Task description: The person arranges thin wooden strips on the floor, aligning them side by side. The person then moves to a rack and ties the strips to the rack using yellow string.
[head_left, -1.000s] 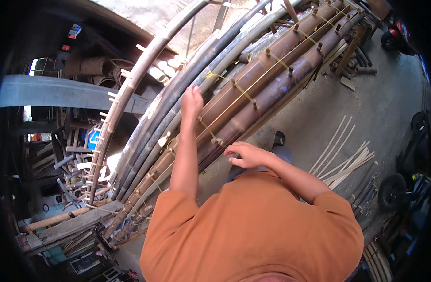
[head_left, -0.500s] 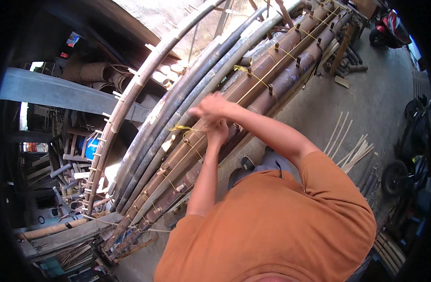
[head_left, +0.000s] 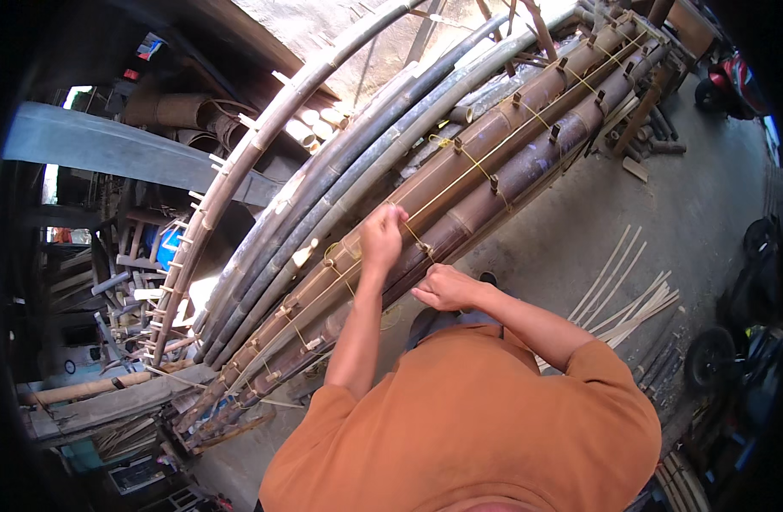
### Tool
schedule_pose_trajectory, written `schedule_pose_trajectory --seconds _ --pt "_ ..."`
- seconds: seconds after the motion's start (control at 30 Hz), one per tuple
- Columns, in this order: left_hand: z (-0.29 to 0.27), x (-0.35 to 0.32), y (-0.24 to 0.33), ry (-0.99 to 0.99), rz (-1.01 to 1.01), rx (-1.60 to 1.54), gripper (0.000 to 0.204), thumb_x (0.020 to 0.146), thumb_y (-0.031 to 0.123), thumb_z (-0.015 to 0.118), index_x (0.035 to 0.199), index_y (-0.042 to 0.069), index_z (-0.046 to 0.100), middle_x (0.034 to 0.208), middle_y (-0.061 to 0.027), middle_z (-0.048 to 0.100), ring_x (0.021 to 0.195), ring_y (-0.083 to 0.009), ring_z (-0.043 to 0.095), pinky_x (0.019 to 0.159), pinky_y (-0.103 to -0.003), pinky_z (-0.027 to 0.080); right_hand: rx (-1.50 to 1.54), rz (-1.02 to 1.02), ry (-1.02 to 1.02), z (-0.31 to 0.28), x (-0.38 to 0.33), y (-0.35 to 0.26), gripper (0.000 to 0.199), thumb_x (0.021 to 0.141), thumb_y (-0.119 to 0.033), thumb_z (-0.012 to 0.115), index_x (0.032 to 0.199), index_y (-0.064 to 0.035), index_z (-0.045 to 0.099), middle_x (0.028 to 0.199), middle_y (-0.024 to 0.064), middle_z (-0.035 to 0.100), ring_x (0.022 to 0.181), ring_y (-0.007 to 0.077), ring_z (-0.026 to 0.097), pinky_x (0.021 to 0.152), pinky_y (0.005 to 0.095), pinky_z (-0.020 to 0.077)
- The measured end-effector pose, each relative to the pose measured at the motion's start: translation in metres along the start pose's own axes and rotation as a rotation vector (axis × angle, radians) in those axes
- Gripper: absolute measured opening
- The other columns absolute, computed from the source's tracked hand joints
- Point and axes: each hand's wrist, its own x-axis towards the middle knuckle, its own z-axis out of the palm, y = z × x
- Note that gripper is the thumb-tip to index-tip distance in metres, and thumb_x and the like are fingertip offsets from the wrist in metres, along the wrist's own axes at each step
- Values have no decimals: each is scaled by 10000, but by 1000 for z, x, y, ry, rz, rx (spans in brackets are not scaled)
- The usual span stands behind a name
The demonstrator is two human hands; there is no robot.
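Note:
Two thick brown bamboo poles [head_left: 460, 215] lie side by side on a slant in front of me, with short pegs standing out of them. A thin yellow cord [head_left: 414, 232] passes from my left hand [head_left: 381, 239] to a peg [head_left: 425, 248] on the nearer pole. My left hand is closed over the far pole, gripping the cord. Closed in a fist, my right hand [head_left: 447, 288] is at the near side of the nearer pole, just below that peg. The cord appears to lead into it, though the fingers hide its end. Similar cord ties cross other pegs.
Long grey bamboo poles [head_left: 323, 183] lie beyond, then a curved pole [head_left: 205, 213] with pale pegs. Pale bamboo strips [head_left: 635, 311] lie on the floor at right. Motorbikes [head_left: 737, 85] stand along the right side. A grey beam [head_left: 110, 158] crosses the left.
My hands were together over the poles, the right blurred above the left. Now they are apart: the right has come down toward me, the left sits on the far pole. The view has shifted slightly.

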Motion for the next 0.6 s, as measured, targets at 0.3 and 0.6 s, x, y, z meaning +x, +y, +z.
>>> schedule_pose_trajectory --seconds 0.3,0.6 --pt "2 105 -81 143 -22 503 293 979 261 477 957 49 678 883 -209 698 860 -426 657 789 -497 500 -282 -73 33 3 -8 -3 348 870 -260 562 598 -55 637 602 152 623 643 334 621 868 431 461" --pt "-140 6 -57 126 -105 366 380 995 282 479 1184 -8 635 1108 -275 664 1053 -417 642 907 -445 501 745 431 -17 113 9 -70 224 909 -278 624 1069 -123 638 1058 75 648 893 209 626 854 392 483"
